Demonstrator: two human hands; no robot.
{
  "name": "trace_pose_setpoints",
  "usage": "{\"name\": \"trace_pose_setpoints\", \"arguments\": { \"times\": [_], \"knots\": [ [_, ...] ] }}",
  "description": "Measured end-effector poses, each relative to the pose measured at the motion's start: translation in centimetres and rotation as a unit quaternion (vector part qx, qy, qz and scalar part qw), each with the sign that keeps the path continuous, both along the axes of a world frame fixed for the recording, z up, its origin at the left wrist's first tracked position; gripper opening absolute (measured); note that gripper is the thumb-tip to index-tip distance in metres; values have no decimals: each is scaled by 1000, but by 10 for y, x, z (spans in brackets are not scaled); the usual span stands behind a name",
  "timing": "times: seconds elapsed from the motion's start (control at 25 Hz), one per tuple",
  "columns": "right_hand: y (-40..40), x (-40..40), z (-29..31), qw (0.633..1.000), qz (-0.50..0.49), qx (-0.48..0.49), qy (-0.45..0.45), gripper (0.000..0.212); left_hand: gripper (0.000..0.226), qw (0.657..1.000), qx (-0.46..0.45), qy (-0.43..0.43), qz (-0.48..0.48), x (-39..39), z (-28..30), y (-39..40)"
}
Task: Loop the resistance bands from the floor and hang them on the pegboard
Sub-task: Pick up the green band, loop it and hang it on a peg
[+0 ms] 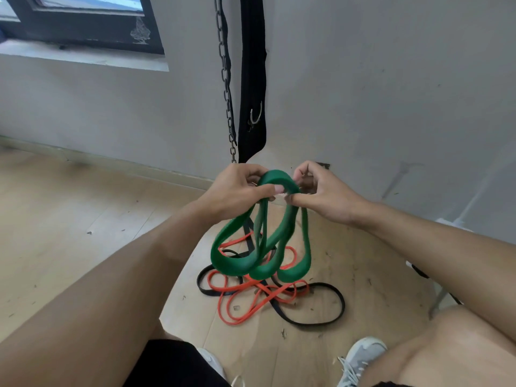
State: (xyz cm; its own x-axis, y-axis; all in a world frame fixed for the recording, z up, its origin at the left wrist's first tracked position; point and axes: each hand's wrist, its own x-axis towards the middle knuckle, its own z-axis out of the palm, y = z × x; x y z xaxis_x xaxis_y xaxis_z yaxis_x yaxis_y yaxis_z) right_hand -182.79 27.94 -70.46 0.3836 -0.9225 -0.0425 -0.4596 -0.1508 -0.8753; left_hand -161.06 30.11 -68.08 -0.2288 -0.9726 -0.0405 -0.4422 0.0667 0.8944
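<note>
A wide green resistance band [237, 265] hangs in several loops above the floor. My left hand [238, 189] grips the gathered top of the band from the left. My right hand [321, 192] pinches the same top bend from the right. Both hands sit close together at the band's upper fold. Below the loops, a thin orange band [240, 310] and a thin black band [321, 321] lie tangled on the wooden floor. No pegboard is in view.
A dark chain [226, 88] and a black strap [252, 79] with a metal hook [255, 115] hang against the grey wall behind my hands. A window [83, 20] sits at upper left. My knees and grey shoes [360, 358] fill the bottom of the view.
</note>
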Motion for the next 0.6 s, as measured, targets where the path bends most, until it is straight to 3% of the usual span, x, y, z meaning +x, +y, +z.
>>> {"name": "trace_pose_setpoints", "arguments": {
  "times": [0.16,0.28,0.44,0.6],
  "knots": [
    [6,6,-9,995,12,85,50,49,21,990,71,102,62,5,-2,-5],
    [4,6,-9,992,1,124,14,34,28,975,115,160,100,10,-6,-10],
    [6,16,-7,973,42,220,-50,42,32,956,145,221,130,6,-6,-16],
    [8,22,-8,978,54,197,-43,26,27,948,150,253,125,4,-9,-20]
  ]
}}
